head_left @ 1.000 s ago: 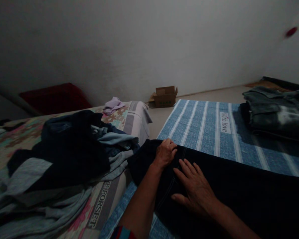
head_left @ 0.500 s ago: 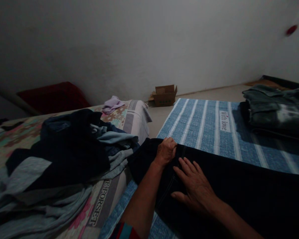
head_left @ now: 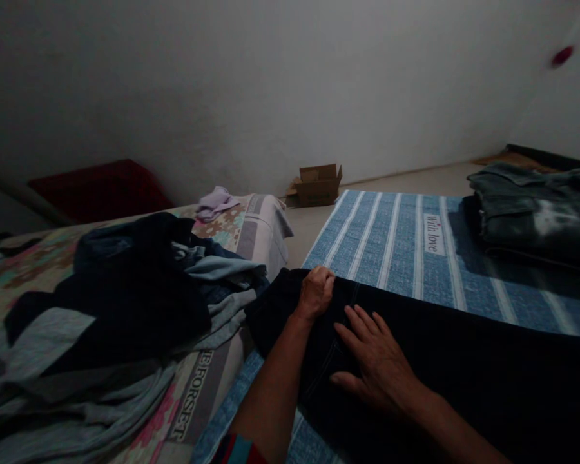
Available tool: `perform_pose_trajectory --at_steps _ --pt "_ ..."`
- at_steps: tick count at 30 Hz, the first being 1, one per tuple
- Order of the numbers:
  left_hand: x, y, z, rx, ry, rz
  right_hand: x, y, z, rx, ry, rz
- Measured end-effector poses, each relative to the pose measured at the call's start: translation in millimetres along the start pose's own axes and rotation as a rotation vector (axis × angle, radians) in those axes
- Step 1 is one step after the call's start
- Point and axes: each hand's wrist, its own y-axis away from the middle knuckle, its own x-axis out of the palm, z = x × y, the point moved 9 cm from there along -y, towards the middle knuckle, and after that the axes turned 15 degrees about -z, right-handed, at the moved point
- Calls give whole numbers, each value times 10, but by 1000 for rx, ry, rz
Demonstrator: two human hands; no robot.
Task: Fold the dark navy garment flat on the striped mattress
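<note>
Dark jeans [head_left: 464, 361] lay on striped mat [head_left: 391, 238]. Left hand [head_left: 316, 291] gripped waistband edge, fingers curled; right hand [head_left: 374, 364] pressed flat, fingers spread. Best kept fabric taut while smoothing.

A home bedroom — floral mattress [head_left: 251, 225] heaped with clothes [head_left: 120, 303], striped floor mat [head_left: 391, 238] (bare white walls).

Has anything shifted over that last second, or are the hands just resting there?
Hardly anything. The left hand stays closed on the top edge of the dark jeans, and the right hand stays flat on them. The view slid slightly; the clothes pile and folded jeans lie unchanged.
</note>
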Motion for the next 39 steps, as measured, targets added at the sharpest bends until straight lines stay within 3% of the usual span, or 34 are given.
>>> perform_pose_trajectory --at_steps 8,15,19,25,28,33,39 --pt "-219 -86 291 -352 244 -199 8 -4 -9 8 -27 15" --pt "-664 -312 486 -493 310 -420 43 -1 -37 8 -61 21" --pt "-765 -471 615 -499 212 -448 40 -7 -38 3 -67 23" --pt "-685 -601 779 -472 -32 -337 31 -2 -18 11 -15 27" --pt "-689 -621 754 -411 -164 -302 25 -1 -5 5 -1 23" --pt "-820 -624 689 -339 -356 -350 2 -2 3 1 5 5" --pt "-875 -575 637 -250 -422 -284 3 7 0 -8 4 -11"
